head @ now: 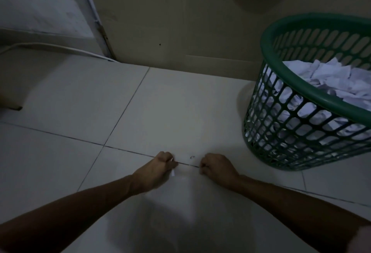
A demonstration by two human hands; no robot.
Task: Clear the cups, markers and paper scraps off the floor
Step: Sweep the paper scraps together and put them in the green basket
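My left hand [160, 167] is low over the white tiled floor with its fingers curled; small white paper scraps [172, 172] show at its fingertips, so it seems to hold them. My right hand [215, 165] is a short way to its right, fingers curled tight; whether it holds anything is hidden. A tiny scrap [192, 157] lies on the tile between the two hands. A green plastic basket [267, 96] stands at the right, filled with crumpled white paper [329, 80]. No cups or markers are in view.
A beige wall [180, 22] closes the far side. A door or panel [44, 6] leans at the far left with a white cable [60, 47] along its foot. A dark object's corner [14, 107] sits at the left edge.
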